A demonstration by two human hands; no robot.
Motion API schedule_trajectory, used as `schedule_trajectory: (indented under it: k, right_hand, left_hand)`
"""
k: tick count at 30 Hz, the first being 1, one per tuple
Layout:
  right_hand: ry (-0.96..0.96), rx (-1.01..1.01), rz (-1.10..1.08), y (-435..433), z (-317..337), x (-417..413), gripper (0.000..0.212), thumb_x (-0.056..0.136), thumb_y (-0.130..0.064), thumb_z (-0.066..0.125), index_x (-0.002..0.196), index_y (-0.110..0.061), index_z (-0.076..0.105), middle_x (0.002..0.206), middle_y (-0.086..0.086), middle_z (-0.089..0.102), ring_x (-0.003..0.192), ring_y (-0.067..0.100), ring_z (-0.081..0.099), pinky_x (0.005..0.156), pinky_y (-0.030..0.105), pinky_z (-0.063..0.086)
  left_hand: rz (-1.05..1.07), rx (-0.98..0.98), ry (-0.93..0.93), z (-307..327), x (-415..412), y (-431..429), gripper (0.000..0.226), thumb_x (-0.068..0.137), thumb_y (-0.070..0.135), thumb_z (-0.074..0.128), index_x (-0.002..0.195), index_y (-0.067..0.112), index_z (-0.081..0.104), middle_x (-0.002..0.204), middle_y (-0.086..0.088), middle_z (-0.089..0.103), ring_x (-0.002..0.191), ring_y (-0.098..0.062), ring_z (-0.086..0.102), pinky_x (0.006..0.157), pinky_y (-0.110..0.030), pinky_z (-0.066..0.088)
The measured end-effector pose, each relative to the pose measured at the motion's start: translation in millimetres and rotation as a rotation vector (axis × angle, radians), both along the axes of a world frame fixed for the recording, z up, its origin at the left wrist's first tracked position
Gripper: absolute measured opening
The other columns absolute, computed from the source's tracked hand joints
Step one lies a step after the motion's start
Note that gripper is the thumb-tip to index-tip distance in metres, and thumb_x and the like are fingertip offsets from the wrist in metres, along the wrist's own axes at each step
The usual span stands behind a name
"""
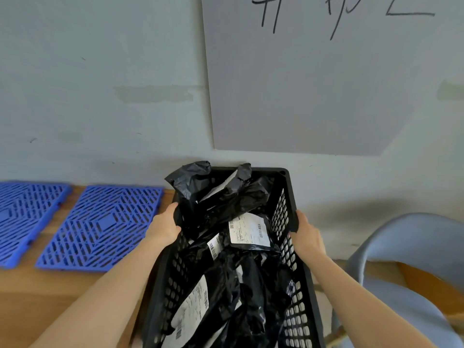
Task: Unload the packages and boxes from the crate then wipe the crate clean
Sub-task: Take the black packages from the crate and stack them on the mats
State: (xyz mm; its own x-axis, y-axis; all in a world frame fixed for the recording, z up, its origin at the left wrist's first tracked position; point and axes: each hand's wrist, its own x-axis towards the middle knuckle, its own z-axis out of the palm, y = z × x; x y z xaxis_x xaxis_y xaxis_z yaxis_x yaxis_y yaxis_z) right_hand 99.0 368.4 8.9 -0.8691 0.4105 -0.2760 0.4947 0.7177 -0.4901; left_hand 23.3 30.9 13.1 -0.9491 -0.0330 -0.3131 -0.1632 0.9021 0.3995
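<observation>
A black perforated plastic crate [283, 209] fills the lower middle of the head view, its far end against the wall. It holds several black plastic mailer packages [226, 204] with white barcode labels [249, 231], piled up to the rim. My left hand [163, 226] grips the crate's left rim, fingers curled over the edge beside a package. My right hand [307, 237] grips the right rim, thumb inside. No boxes are visible among the bags.
Two blue plastic grid mats [100, 227] lie on the wooden floor [45, 295] to the left. A grey-blue chair [406, 249] stands at the lower right. A grey board [313, 84] with black writing leans on the pale wall behind the crate.
</observation>
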Motion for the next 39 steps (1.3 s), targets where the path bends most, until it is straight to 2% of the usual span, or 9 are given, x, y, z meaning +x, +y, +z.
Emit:
schedule_trajectory:
  k: [7,11,15,19,20,22,25,33,39]
  right_hand:
    - [0.074,-0.021,0.055,5,31,19,0.063,0.091,-0.008,0.046,0.147,-0.029,0.027,0.11,0.012,0.065,0.08,0.03,0.056,0.066,0.034,0.047]
    - [0.108,0.032,0.059,0,64,34,0.062,0.089,-0.01,0.047,0.145,-0.031,0.03,0.101,0.012,0.066,0.08,0.032,0.06,0.066,0.035,0.05]
    - [0.206,0.074,0.049,-11,104,58,0.054,0.09,-0.01,0.05,0.14,-0.028,0.04,0.086,0.005,0.061,0.071,0.027,0.057,0.06,0.033,0.045]
    - [0.267,0.101,0.05,-35,148,83,0.05,0.091,-0.013,0.051,0.138,-0.027,0.042,0.094,0.009,0.063,0.077,0.031,0.06,0.068,0.039,0.052]
    - [0.286,0.102,0.062,-44,160,90,0.049,0.092,-0.013,0.051,0.138,-0.025,0.042,0.096,0.009,0.063,0.079,0.032,0.06,0.07,0.04,0.053]
    - [0.328,0.112,0.102,-64,182,100,0.047,0.093,-0.011,0.051,0.138,-0.021,0.044,0.101,0.013,0.063,0.085,0.034,0.06,0.075,0.043,0.053]
    - [0.38,0.142,0.175,-103,213,111,0.044,0.094,-0.009,0.05,0.137,-0.016,0.047,0.105,0.018,0.064,0.088,0.036,0.059,0.076,0.04,0.051]
    - [0.426,0.092,0.385,-235,237,127,0.04,0.095,-0.009,0.049,0.134,-0.014,0.052,0.099,0.015,0.063,0.07,0.027,0.054,0.058,0.029,0.038]
    - [0.429,0.036,0.598,-348,225,110,0.04,0.093,-0.007,0.054,0.132,-0.01,0.055,0.112,0.02,0.066,0.084,0.031,0.057,0.074,0.031,0.042]
  left_hand:
    - [0.05,0.047,0.061,25,32,-4,0.076,0.089,0.012,0.065,0.152,0.025,0.026,0.129,-0.018,0.06,0.104,-0.034,0.062,0.083,-0.044,0.055]
    - [0.076,0.113,0.1,50,58,-8,0.075,0.087,0.011,0.067,0.151,0.022,0.029,0.127,-0.018,0.061,0.101,-0.032,0.064,0.081,-0.041,0.055]
    - [0.109,0.225,0.157,85,89,-22,0.076,0.084,0.008,0.068,0.15,0.022,0.033,0.115,-0.022,0.065,0.094,-0.038,0.066,0.07,-0.037,0.054]
    - [0.114,0.28,0.221,130,124,-50,0.077,0.084,0.005,0.067,0.151,0.023,0.032,0.108,-0.021,0.067,0.062,-0.021,0.059,0.057,-0.03,0.047]
    - [0.119,0.284,0.242,142,134,-59,0.076,0.084,0.006,0.067,0.15,0.022,0.034,0.112,-0.019,0.066,0.064,-0.02,0.06,0.058,-0.03,0.046]
    - [0.125,0.28,0.277,166,154,-79,0.075,0.083,0.007,0.069,0.149,0.019,0.037,0.125,-0.017,0.062,0.087,-0.027,0.066,0.065,-0.03,0.048]
    - [0.157,0.28,0.309,197,185,-119,0.073,0.08,0.009,0.071,0.147,0.016,0.041,0.137,-0.015,0.055,0.111,-0.032,0.062,0.084,-0.035,0.053]
    - [0.369,0.224,0.354,231,275,-244,0.074,0.074,0.008,0.073,0.143,0.014,0.047,0.136,-0.013,0.057,0.118,-0.028,0.057,0.092,-0.034,0.051]
    - [0.55,0.143,0.328,226,328,-336,0.074,0.075,0.009,0.071,0.144,0.015,0.045,0.138,-0.01,0.054,0.115,-0.022,0.056,0.084,-0.028,0.048]
